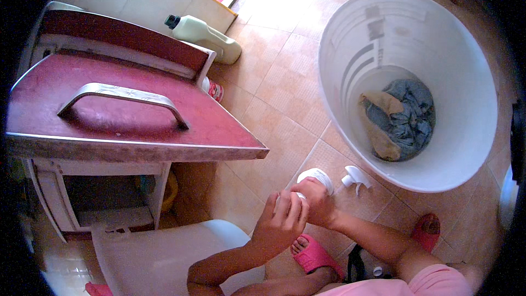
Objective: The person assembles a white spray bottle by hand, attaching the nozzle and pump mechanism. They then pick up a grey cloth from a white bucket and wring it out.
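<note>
Container (319, 176): white, rounded; one smooth, pale end shows past the right hand, the rest hidden by fingers. Located low in front of the person, left of the bucket; whether lifted or resting on the floor, cannot tell.
Right hand (318, 197): closed on the container's near side, seemingly to steady it.
Left hand (282, 215): fingers curled, meeting the right; their grip is hidden. A white bit shows between the hands, perhaps the container's other end.
Spray head (356, 178): white, loose on the floor just beside the container; probably laid there to stay within reach.
Slippers (315, 253): pink, one on each foot, spread apart, likely leaving room for the hands.
Bucket (466, 98): white, tall, wide-mouthed, to the right; its walls keep the cloth (411, 112), blue and tan, bunched at the bottom.
Cabinet (219, 126): red top, metal handle, at left.
Jug (205, 34): pale, dark-capped, beyond the cabinet.
Floor (290, 82): tan tiles.
</note>
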`<state>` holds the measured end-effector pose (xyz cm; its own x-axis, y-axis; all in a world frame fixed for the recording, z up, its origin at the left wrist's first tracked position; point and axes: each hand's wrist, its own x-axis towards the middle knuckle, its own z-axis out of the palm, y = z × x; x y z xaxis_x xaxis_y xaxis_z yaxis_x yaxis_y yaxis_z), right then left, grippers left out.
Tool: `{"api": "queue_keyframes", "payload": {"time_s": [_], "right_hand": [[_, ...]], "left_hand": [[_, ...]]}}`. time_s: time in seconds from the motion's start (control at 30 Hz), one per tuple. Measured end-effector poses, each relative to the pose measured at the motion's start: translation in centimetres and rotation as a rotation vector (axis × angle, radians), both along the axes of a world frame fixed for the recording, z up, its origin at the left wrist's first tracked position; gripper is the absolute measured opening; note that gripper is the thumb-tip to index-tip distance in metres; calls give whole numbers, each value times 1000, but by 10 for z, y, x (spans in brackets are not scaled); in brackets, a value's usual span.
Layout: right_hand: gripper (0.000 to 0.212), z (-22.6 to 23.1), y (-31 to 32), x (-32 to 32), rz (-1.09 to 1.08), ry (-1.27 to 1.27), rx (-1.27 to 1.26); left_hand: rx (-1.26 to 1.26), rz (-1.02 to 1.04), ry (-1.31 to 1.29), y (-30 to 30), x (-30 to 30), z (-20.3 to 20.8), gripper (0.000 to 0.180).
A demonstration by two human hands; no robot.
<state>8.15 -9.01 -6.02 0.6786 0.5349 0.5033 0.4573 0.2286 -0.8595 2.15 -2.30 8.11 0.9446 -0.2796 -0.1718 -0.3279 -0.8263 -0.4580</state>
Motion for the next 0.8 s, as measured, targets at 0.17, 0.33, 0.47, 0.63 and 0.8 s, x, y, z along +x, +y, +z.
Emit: {"api": "queue_keyframes", "payload": {"time_s": [0.17, 0.33, 0.47, 0.63, 0.8], "right_hand": [[20, 2, 0, 1, 1, -7, 7], [20, 1, -1, 2, 10, 4, -21], [19, -5, 0, 1, 24, -43, -10], [17, 0, 1, 1, 11, -56, -39], [14, -4, 4, -1, -3, -31, 22]], "left_hand": [[167, -28, 24, -9, 1, 2, 22], [292, -38, 47, -17, 3, 0, 24], [219, -146, 194, -7, 11, 4, 27], [81, -145, 163, 4, 12, -2, 25], [-10, -80, 63, 8, 6, -11, 22]]}}
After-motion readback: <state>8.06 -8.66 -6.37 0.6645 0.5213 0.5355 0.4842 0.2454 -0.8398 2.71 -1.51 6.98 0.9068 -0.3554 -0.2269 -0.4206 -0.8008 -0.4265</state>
